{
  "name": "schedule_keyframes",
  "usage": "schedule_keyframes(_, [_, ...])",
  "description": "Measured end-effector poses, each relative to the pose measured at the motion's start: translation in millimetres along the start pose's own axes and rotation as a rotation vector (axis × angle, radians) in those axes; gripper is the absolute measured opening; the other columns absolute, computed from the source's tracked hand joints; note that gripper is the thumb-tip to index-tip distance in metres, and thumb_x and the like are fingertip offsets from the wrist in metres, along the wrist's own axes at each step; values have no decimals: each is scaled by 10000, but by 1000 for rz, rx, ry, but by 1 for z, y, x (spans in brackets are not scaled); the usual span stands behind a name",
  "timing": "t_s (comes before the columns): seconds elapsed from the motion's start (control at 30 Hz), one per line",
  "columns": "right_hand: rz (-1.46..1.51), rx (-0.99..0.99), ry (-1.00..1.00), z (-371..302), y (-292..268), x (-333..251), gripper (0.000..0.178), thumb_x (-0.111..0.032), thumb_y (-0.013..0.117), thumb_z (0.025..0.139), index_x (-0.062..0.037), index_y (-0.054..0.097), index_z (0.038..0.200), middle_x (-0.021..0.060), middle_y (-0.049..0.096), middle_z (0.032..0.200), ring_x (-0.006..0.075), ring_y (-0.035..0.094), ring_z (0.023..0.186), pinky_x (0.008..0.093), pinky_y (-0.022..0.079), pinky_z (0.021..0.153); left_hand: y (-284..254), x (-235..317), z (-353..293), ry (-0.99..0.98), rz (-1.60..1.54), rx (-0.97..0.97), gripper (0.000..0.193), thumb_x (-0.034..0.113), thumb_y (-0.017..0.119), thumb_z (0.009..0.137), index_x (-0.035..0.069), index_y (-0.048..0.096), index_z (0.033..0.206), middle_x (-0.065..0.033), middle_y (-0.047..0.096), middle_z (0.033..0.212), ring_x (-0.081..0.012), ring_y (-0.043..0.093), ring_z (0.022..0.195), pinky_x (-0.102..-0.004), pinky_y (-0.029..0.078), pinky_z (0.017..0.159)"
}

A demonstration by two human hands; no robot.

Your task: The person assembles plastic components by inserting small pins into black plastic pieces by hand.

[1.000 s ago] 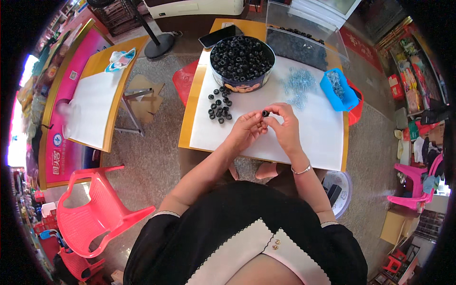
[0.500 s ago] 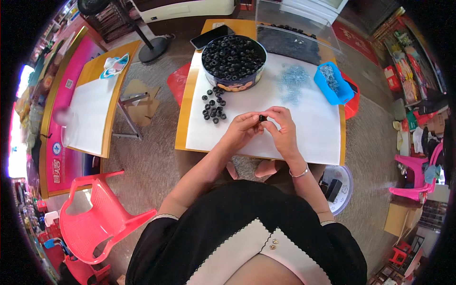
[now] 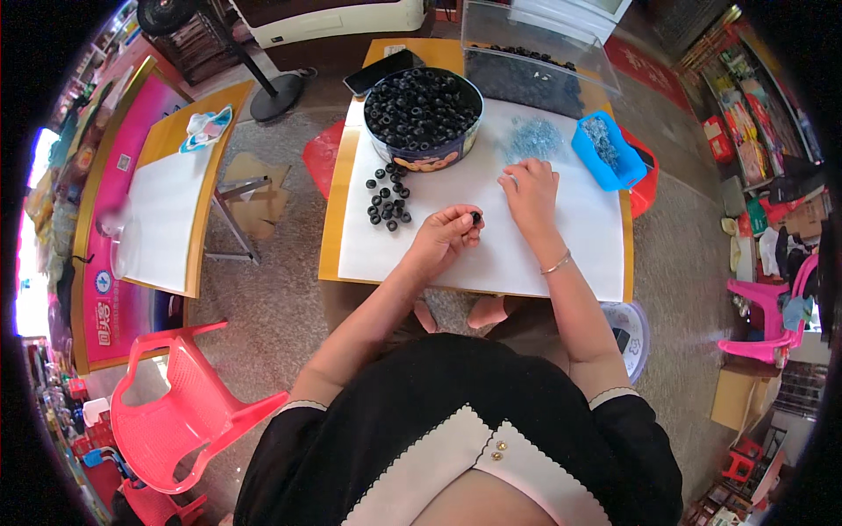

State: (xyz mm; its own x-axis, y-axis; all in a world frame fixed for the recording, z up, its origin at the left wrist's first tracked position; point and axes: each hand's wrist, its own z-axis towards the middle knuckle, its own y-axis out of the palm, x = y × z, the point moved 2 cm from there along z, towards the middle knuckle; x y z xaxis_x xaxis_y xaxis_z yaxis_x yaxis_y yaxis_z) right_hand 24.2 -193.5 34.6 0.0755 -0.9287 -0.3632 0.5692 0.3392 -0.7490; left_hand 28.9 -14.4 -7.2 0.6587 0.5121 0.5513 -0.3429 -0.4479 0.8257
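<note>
My left hand (image 3: 445, 238) pinches a small black ring-shaped part (image 3: 476, 217) between thumb and fingertips, a little above the white tabletop. My right hand (image 3: 531, 195) is over the near edge of a scatter of tiny clear bluish pieces (image 3: 535, 140). Its fingers are bent in close to the thumb, and whatever lies between them is too small to make out. Left of my hands sits a loose group of black ring-shaped parts (image 3: 386, 200). Behind that group stands a round tin (image 3: 430, 161) heaped with more of them.
A blue plastic basket (image 3: 624, 175) of clear pieces sits at the table's right edge. A transparent box (image 3: 526, 81) holding black parts is at the back, and a dark phone (image 3: 382, 72) lies by the tin. A red armchair (image 3: 184, 403) is at left.
My right hand has left the black part and moved up and right to the scattered pieces. My left hand keeps the part, and the view has shifted slightly.
</note>
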Motion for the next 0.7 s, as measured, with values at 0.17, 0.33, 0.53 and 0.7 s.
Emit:
schedule_keyframes(0.17, [-101, -29, 48, 2, 18, 15, 96, -156, 655, 718, -106, 663, 799, 47, 576, 881, 226, 489, 904, 392, 354, 773, 3, -1, 0, -15, 9, 1, 193, 131, 573, 876, 2, 573, 1020, -58, 587, 874, -127, 532, 745, -258, 447, 680])
schedule_keyframes(0.33, [486, -80, 320, -1, -7, 2, 126, -101, 645, 759, -60, 679, 872, 38, 590, 884, 152, 521, 896, 304, 395, 805, 1, 1, -3, -11, 10, 31, 207, 155, 579, 872, 12, 568, 1021, -46, 568, 862, -132, 509, 743, -261, 431, 676])
schedule_keyframes(0.53, [1111, -239, 547, -24, -23, -29, 135, -32, 625, 787, -9, 679, 909, 20, 577, 895, 100, 530, 879, 208, 423, 796, 2, 4, -1, 2, -32, 17, 229, 170, 585, 872, 11, 563, 1036, -48, 575, 885, -132, 510, 748, -263, 434, 676])
schedule_keyframes(0.7, [1003, -222, 455, -33, -28, -54, 144, -16, 633, 768, -48, 693, 895, 22, 576, 896, 126, 518, 893, 230, 421, 793, -2, 1, 1, -6, -51, 29, 199, 145, 566, 890, 13, 571, 1039, -60, 607, 875, -117, 546, 732, -246, 459, 675])
